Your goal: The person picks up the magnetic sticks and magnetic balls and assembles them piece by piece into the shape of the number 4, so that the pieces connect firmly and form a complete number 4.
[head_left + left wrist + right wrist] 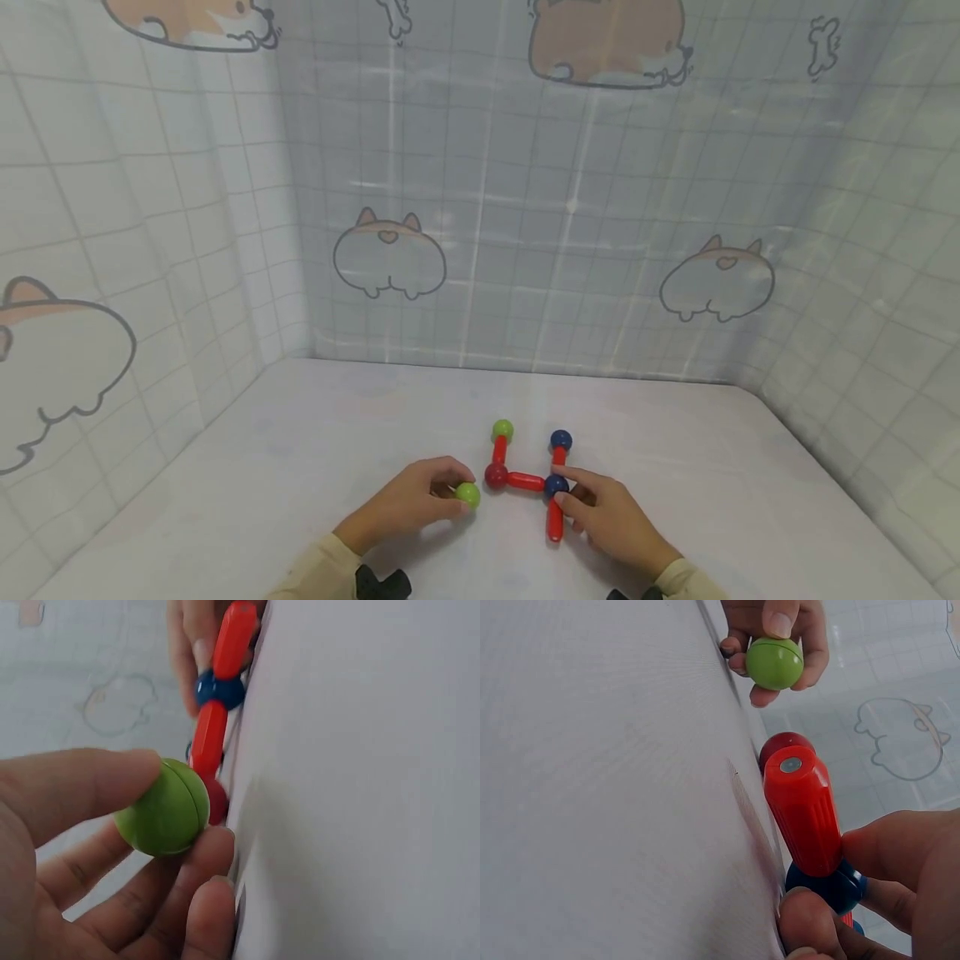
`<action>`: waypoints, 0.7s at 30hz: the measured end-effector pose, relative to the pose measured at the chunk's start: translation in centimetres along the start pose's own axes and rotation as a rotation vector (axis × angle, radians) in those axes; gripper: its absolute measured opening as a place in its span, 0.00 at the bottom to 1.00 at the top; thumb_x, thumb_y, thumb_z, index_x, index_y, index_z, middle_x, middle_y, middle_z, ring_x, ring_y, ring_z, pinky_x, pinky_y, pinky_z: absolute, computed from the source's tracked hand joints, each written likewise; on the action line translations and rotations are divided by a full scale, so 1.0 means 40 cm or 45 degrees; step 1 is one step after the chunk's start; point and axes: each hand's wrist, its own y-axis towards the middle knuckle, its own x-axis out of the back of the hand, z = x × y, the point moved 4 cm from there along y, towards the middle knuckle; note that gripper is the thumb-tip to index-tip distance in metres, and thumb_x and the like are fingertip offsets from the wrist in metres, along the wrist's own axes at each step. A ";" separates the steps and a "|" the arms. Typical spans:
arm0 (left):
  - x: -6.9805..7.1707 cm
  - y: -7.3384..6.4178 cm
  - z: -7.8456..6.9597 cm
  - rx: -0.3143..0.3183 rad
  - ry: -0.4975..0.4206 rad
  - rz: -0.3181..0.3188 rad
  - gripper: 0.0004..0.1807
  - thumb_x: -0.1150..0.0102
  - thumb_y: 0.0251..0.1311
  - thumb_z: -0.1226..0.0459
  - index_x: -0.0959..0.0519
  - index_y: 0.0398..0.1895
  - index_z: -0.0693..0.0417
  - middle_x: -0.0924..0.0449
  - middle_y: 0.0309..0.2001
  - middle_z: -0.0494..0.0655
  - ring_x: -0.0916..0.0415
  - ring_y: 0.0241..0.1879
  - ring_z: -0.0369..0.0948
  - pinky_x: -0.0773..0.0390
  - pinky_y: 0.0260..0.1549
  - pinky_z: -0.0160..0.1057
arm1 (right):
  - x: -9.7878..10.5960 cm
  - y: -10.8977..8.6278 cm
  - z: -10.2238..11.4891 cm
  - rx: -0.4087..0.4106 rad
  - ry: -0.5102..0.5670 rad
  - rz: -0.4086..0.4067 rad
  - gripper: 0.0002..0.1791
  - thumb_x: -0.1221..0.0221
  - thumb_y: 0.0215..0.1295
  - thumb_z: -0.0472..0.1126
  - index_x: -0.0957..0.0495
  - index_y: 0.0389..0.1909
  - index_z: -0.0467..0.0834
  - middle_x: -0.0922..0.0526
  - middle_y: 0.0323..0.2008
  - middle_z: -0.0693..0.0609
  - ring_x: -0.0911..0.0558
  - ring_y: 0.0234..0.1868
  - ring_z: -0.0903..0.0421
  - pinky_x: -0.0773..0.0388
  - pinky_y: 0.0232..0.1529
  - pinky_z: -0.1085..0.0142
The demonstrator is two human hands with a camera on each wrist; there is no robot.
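My left hand [408, 504] pinches a green ball [468, 497] between thumb and fingers; a seam runs round the ball [166, 810] in the left wrist view. My right hand [618, 521] grips a blue ball [556, 487] where several red rods meet. One red rod [555, 522] points toward me, its bare end showing a silver metal disc [790, 765] in the right wrist view. Another rod [526, 482] runs left to a dark red ball [497, 476], close to the held green ball. From there a rod [499, 451] leads away to a second green ball [502, 430].
Beyond my right fingers, a short red rod ends in another blue ball [561, 440]. The joined pieces lie on a white tabletop [360, 417]. Grid-patterned curtains [495, 250] with cartoon dogs enclose its back and both sides.
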 end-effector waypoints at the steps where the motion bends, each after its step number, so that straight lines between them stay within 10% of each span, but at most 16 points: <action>1: -0.007 0.002 -0.003 -0.005 0.004 0.010 0.14 0.32 0.57 0.59 0.20 0.46 0.45 0.21 0.42 0.37 0.23 0.40 0.40 0.22 0.40 0.39 | 0.000 0.000 0.000 0.000 -0.003 -0.003 0.28 0.40 0.66 0.54 0.26 0.64 0.48 0.22 0.28 0.52 0.23 0.24 0.54 0.24 0.21 0.63; 21: -0.138 0.008 -0.077 0.019 -0.177 0.134 0.14 0.37 0.60 0.61 0.17 0.50 0.41 0.21 0.43 0.36 0.21 0.35 0.41 0.19 0.33 0.38 | 0.000 0.001 0.004 -0.026 0.034 0.025 0.31 0.39 0.64 0.54 0.27 0.64 0.44 0.22 0.26 0.51 0.24 0.23 0.53 0.25 0.19 0.63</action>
